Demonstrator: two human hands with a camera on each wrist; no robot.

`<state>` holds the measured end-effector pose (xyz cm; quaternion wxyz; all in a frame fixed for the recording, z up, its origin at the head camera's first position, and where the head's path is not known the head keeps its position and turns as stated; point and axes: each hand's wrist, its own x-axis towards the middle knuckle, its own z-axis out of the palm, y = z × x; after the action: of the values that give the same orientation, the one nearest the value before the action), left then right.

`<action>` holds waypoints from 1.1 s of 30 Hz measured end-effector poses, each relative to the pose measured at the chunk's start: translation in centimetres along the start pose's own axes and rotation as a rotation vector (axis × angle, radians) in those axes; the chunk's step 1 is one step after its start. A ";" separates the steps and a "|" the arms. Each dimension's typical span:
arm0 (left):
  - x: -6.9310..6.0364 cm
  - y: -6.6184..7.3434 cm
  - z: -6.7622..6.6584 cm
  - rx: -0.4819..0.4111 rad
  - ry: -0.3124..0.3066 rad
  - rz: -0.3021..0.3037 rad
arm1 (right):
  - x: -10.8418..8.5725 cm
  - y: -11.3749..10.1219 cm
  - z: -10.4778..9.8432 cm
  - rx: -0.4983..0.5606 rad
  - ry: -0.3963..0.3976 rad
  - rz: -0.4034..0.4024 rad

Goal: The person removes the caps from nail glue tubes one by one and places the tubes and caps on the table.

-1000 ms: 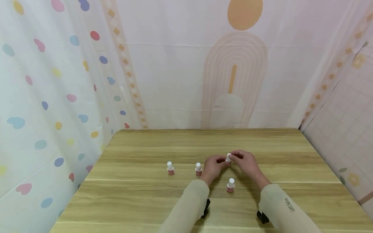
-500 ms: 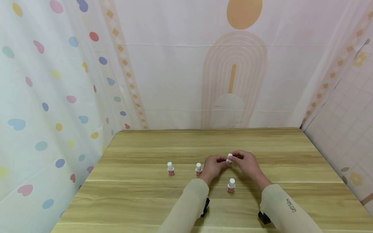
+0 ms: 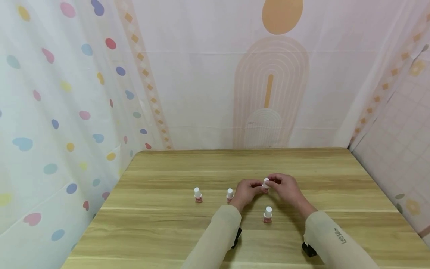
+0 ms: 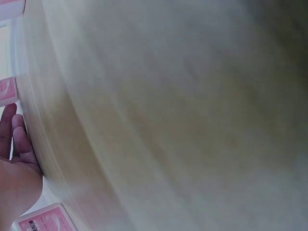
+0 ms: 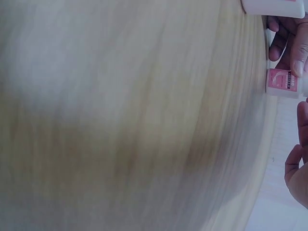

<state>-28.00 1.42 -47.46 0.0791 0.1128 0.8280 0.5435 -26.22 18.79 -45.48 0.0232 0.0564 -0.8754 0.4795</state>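
Observation:
A small white bottle with a pink label (image 3: 265, 186) stands upright on the table between both hands. My left hand (image 3: 246, 192) pinches its body from the left side. From the right, the thumb and fingers of my right hand (image 3: 284, 188) pinch its white cap. In the right wrist view, the left thumb lies against the held bottle (image 5: 284, 81), with the right hand (image 5: 299, 168) beside the top end. Only part of the left hand (image 4: 21, 168) shows in the left wrist view.
Similar capped bottles stand nearby on the wooden table (image 3: 161, 224): one far left (image 3: 198, 195), one beside the left wrist (image 3: 230, 195), one in front between the forearms (image 3: 267, 215). A patterned curtain (image 3: 201, 93) hangs behind the table.
Both hands stay at the same bottle in almost the same pose. The whole head view has shifted slightly; the other bottles have kept their places on the table.

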 end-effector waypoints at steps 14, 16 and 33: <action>0.2 -0.5 0.0 0.023 0.011 0.045 | -0.2 -0.2 -0.3 -0.034 -0.002 -0.034; 0.2 -0.5 0.0 0.023 0.016 0.050 | -0.2 -0.2 -0.3 -0.044 -0.006 -0.049; 0.1 -0.5 0.1 0.017 0.014 0.053 | -0.2 0.1 -0.3 -0.048 -0.010 -0.066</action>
<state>-28.17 1.34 -47.91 0.0579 0.1316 0.8298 0.5392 -26.02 19.10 -45.42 0.0359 0.0870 -0.8844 0.4571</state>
